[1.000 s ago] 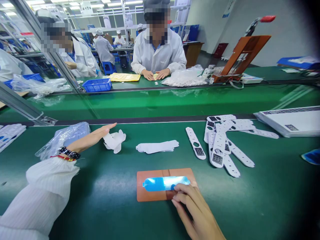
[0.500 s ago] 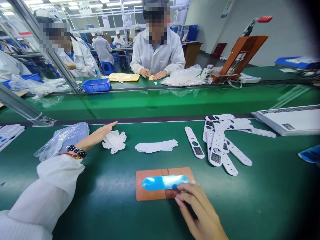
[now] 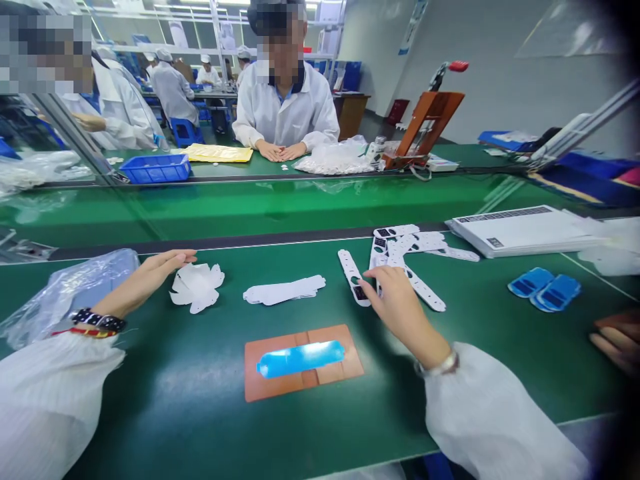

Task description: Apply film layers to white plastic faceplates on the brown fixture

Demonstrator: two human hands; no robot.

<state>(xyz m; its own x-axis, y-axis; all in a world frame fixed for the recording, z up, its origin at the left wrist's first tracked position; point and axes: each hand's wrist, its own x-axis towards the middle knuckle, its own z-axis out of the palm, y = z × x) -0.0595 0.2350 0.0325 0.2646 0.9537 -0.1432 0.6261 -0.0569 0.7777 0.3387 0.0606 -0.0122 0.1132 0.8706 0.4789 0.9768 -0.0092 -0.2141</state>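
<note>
My left hand [image 3: 159,275] is stretched out flat with its fingers together, beside a fanned bunch of white paper pieces [image 3: 197,287]. My right hand [image 3: 397,297] hovers at a single white perforated strip [image 3: 349,267] with a dark printed patch. Its thumb and forefinger are apart near the strip's edge; whether they touch it I cannot tell. Behind that hand lies a heap of similar strips [image 3: 425,241], partly covered by it. Nearer to me, a shiny blue film-covered strip [image 3: 300,359] rests on a brown block [image 3: 254,387]. A stack of plain white strips [image 3: 285,291] lies between my hands.
A plastic-wrapped stack [image 3: 100,280] lies at left. To the right are a white stack of sheets [image 3: 530,230], blue pieces [image 3: 545,289] and another person's hand [image 3: 617,340]. Across the green divider [image 3: 280,203] sits a co-worker [image 3: 287,107] by an orange lever press [image 3: 425,127].
My right hand has left the blue strip and brown block and moved up and right to the perforated strips. My left hand remains by the white papers. The view has swung right.
</note>
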